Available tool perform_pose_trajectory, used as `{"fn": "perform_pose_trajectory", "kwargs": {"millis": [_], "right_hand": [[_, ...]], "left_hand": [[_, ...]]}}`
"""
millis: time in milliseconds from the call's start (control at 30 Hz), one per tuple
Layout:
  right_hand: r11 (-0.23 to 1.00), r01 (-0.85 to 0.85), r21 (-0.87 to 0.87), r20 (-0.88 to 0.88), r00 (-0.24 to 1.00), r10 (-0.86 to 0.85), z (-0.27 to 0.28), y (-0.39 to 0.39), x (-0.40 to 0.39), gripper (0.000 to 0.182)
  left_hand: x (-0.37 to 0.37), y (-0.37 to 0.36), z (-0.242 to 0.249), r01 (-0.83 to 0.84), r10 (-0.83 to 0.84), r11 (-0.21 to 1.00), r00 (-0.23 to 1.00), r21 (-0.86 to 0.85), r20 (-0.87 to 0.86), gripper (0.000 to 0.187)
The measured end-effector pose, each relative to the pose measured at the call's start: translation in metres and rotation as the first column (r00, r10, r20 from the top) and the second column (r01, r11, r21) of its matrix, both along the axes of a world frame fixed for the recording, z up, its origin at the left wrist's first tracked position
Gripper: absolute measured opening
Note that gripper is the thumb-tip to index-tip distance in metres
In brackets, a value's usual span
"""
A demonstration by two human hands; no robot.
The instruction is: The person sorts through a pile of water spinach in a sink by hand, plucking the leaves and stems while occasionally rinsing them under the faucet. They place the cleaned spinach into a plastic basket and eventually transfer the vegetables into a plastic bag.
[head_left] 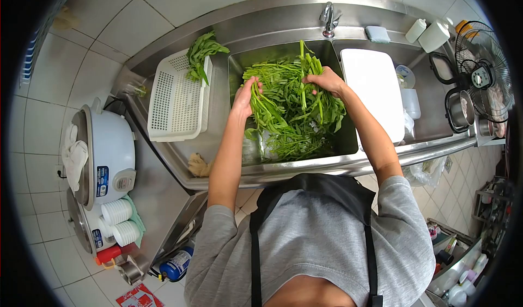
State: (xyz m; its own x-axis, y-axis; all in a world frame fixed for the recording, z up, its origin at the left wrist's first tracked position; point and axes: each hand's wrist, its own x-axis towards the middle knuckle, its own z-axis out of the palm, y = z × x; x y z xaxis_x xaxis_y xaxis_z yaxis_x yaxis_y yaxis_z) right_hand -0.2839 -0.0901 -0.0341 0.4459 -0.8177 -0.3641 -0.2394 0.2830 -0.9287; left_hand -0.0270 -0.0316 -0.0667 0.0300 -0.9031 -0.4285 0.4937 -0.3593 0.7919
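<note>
Long-stemmed leafy greens (294, 127), which look like water spinach, fill the left sink basin (351, 135). At the left side of the heap, my left hand (248, 95) is closed around some leafy stems. My right hand (326, 82) grips a bunch of stems at the right side, with a few stalks pointing up toward the faucet. Its fingertips are partly hidden among the stems. Left of the basin sits a white perforated basket (177, 97), with a small bunch of greens (202, 53) lying over its back right corner.
A white board (373, 91) partly covers the right basin. The faucet (329, 20) stands behind. A fan (482, 75) and white bottles (434, 36) are at the right. A rice cooker (111, 154) and stacked bowls (117, 212) stand at the left.
</note>
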Motion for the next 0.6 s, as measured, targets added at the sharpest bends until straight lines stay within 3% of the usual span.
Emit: {"fn": "perform_pose_trajectory", "kwargs": {"millis": [167, 467, 567, 600], "right_hand": [[0.998, -0.068, 0.002, -0.046, 0.997, 0.068, -0.008, 0.002, -0.004, 0.019], [1.000, -0.023, 0.000, -0.028, 0.999, 0.023, -0.011, 0.002, -0.006, 0.022], [0.999, -0.041, -0.016, -0.025, 0.999, 0.041, -0.001, -0.001, -0.006, 0.021], [0.999, -0.047, -0.021, -0.025, 0.999, 0.046, 0.000, -0.001, -0.006, 0.021]], "left_hand": [[0.000, 0.001, 0.006, -0.015, 0.016, 1.000, 1.000, -0.005, 0.014, 0.021], [-0.011, 0.004, 0.027, 0.030, -0.023, 0.998, 0.994, -0.062, 0.105, 0.022], [-0.015, 0.007, 0.027, 0.330, -0.248, 0.930, 0.889, -0.163, 0.385, 0.027], [-0.020, 0.010, 0.031, 0.446, -0.348, 0.890, 0.802, -0.099, 0.486, 0.029]]}}
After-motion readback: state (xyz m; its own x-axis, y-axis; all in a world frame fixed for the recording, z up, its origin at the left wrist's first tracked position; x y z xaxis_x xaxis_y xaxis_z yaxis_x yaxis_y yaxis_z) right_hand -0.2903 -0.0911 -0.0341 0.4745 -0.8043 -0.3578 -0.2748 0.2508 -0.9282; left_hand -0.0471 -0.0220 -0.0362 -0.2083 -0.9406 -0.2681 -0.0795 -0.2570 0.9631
